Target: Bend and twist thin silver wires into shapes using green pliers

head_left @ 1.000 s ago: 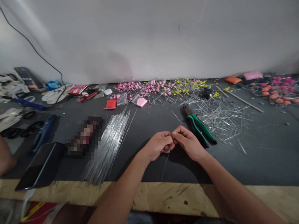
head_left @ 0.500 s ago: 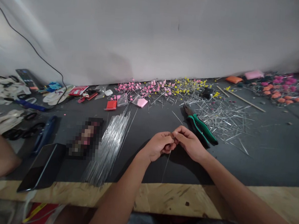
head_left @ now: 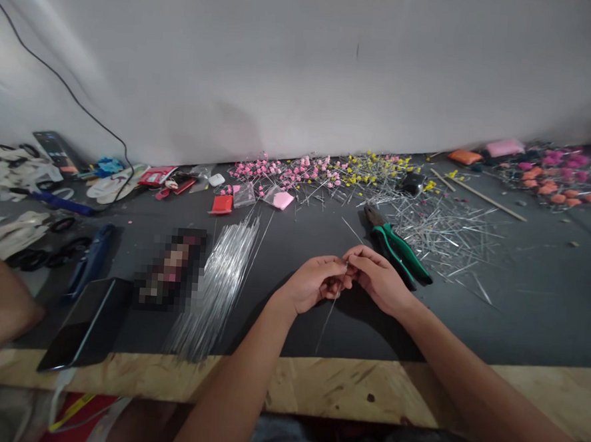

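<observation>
On the left of the worktop (head_left: 540, 316), one bundle of long wires (head_left: 217, 276) is left, apparently unworked, while far off, pink-tipped stems (head_left: 303, 171) seem finished; both are too numerous to be counted. Near the centre, one thin wire (head_left: 326, 323), seemingly unfinished, is pinched between the fingertips of the left hand (head_left: 314, 283) and right hand (head_left: 379, 276), held close together. To the right, one pair of green-handled pliers (head_left: 402, 249) is laid beside one uncounted heap of short wires (head_left: 440, 230).

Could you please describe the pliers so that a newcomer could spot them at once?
On the dark tabletop, find the right hand; just beyond it, beside the loose wire pile, lie the pliers. Their green-and-black handles set them apart from the thin silvery wires.
</observation>
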A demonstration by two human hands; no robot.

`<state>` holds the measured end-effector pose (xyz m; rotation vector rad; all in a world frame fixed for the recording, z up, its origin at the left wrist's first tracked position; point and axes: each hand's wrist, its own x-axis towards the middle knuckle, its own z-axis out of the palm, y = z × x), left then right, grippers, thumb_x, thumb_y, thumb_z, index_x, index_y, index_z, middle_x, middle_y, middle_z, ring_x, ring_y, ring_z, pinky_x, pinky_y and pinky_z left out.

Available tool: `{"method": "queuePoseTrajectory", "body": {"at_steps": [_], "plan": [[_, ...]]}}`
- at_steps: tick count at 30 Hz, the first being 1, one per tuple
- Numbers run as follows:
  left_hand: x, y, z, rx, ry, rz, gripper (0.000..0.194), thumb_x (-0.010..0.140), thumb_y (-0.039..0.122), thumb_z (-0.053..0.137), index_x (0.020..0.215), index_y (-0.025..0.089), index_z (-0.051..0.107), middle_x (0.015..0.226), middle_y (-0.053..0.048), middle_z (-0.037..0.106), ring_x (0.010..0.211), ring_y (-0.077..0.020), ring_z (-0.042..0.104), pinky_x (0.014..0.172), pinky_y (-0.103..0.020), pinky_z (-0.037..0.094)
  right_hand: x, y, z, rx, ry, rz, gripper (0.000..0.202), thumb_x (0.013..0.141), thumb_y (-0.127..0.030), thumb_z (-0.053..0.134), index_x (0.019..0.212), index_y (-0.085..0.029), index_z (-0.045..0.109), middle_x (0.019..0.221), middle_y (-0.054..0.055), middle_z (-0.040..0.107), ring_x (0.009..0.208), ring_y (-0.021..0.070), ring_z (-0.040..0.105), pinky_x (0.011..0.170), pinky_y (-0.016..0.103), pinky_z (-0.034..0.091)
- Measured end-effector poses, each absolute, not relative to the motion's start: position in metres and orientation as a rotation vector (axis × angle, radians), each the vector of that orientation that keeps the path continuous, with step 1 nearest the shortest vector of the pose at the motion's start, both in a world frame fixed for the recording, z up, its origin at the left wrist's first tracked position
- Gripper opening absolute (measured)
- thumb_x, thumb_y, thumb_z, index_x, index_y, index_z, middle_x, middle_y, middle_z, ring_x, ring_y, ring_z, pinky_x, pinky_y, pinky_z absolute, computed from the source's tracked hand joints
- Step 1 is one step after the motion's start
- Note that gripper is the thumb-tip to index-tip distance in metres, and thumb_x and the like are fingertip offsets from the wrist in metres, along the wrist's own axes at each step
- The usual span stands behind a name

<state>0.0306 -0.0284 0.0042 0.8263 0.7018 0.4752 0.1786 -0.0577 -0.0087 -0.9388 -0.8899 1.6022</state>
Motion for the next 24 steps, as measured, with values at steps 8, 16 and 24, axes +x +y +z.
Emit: {"method": "queuePoseTrajectory", "body": {"at_steps": [8, 16, 24], "plan": [[0.03, -0.03, 0.005, 0.833, 0.709, 0.487, 0.021, 0.072, 0.032, 0.062, 0.075, 0.014, 0.052, 0.061, 0.001, 0.056, 0.047, -0.0033, 0.044, 0.046, -0.017, 0.03, 0.176, -0.058, -0.007, -0.952, -0.906, 1.592, 0.012, 0.076, -0.031, 0.058, 0.081, -0.02, 0.059, 0.068, -0.001, 0.057, 0.056, 0.012, 0.053, 0.058, 0.029, 0.043], [0.03, -0.02, -0.004, 0.934, 0.933, 0.903, 0.022, 0.072, 0.035, 0.061, 0.074, 0.014, 0.053, 0.066, 0.001, 0.055, 0.05, -0.0051, 0.046, 0.046, -0.019, 0.035, 0.174, -0.057, -0.014, -1.053, -0.933, 1.505, 0.022, 0.077, -0.028, 0.057, 0.098, -0.023, 0.06, 0.065, -0.003, 0.053, 0.06, 0.0112, 0.048, 0.062, 0.028, 0.04], [0.018, -0.009, -0.011, 1.145, 1.218, 1.003, 0.031, 0.077, 0.044, 0.053, 0.087, 0.014, 0.059, 0.073, -0.003, 0.058, 0.054, -0.0077, 0.052, 0.049, -0.02, 0.042, 0.175, -0.057, -0.013, -1.152, -1.016, 1.482, 0.018, 0.078, -0.029, 0.056, 0.093, -0.02, 0.06, 0.06, -0.003, 0.053, 0.059, 0.0117, 0.049, 0.061, 0.027, 0.037]]}}
